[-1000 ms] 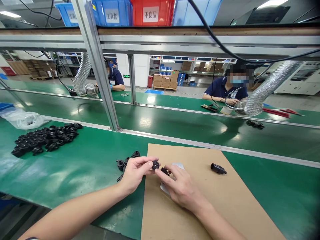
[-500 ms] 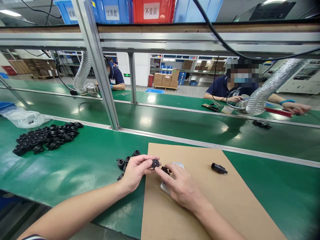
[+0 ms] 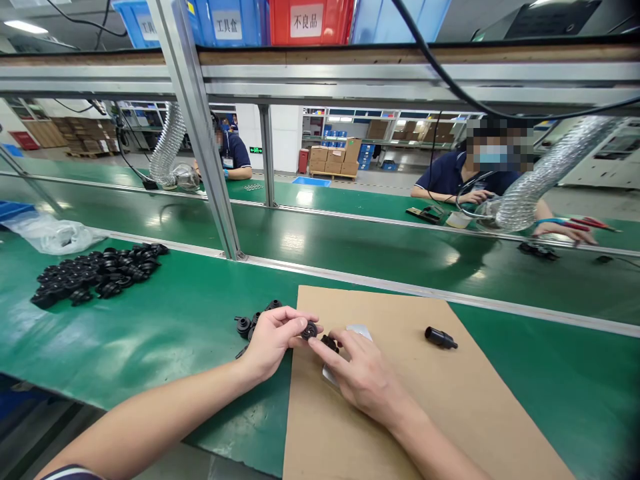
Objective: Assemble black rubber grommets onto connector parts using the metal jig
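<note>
My left hand (image 3: 275,340) is closed on a small round black plastic part (image 3: 309,330), its ribbed face turned toward me. My right hand (image 3: 367,377) is close beside it with digits apart, and one fingertip touches the lower edge of the round part. Small black pieces (image 3: 330,343) show between the digits of that hand, over a pale tray (image 3: 359,331) mostly covered by it. Behind my left hand several black fittings (image 3: 243,325) lie on the green table, partly hidden. On the cardboard sheet (image 3: 410,400), to the right, lies a black cylindrical piece (image 3: 441,337).
A heap of black parts (image 3: 100,270) and a clear plastic bag (image 3: 55,233) are at the left. A metal post (image 3: 197,127) and rail stand at the table's back edge. Across the bench sits a co-worker (image 3: 445,180) near a silver duct (image 3: 530,200).
The round part in my left hand has turned slightly, and its face looks different. My hands have barely moved. Across the bench, the co-worker's outstretched hand has moved left and down.
</note>
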### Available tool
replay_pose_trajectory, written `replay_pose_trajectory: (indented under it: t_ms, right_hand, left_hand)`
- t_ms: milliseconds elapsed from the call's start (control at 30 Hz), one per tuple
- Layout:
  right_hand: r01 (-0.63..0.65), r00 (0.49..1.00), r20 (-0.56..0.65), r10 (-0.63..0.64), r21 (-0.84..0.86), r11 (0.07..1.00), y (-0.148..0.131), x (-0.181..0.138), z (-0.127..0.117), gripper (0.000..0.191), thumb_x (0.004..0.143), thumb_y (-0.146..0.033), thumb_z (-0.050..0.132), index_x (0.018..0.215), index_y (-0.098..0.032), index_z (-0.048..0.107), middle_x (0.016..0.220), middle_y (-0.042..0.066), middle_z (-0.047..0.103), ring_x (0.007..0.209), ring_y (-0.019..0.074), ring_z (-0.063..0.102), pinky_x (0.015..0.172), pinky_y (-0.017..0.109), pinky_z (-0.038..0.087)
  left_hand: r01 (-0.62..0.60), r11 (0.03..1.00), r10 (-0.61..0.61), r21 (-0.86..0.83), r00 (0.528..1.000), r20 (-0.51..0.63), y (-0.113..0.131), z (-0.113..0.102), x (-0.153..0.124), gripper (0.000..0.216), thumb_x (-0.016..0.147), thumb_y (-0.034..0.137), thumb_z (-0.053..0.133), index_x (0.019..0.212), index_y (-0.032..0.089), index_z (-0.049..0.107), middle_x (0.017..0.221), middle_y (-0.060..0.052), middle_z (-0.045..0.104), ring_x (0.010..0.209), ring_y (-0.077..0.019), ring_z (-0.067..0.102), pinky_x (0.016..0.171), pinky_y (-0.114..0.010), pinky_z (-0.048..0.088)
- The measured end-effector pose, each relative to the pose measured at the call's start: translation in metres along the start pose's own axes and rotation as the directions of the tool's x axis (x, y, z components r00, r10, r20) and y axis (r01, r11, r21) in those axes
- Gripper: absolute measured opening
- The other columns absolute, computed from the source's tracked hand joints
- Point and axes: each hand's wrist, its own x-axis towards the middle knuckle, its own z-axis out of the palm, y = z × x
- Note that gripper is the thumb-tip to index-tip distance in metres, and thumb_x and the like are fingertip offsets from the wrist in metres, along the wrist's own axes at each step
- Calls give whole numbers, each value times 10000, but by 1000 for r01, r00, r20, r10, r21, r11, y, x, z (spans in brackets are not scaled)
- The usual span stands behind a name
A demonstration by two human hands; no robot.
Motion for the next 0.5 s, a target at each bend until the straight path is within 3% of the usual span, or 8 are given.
replay_pose_trajectory:
  t_ms: [233,500]
  right_hand:
    - [-60,996,-58,68,118,991,2,0,-1,716,975,-31,470,1610,-331,332,1188,126,604,968,256,610,804,397,543]
    - [-64,996,-48,71,127,990,1,1,-1,687,980,-26,461,1595,-314,352,1168,125,603,952,256,596,791,404,531]
  left_hand:
    - [37,999,-32,-27,983,182,5,0,-2,362,864,325,814,1166,129,774,1234,-191,755,1128,-331,734,939,-406,609]
    - [7,1000,-9,10,989,149,-2,-1,-1,383,828,267,851,1186,151,782,1270,-181,748,1123,-307,737,920,-367,610]
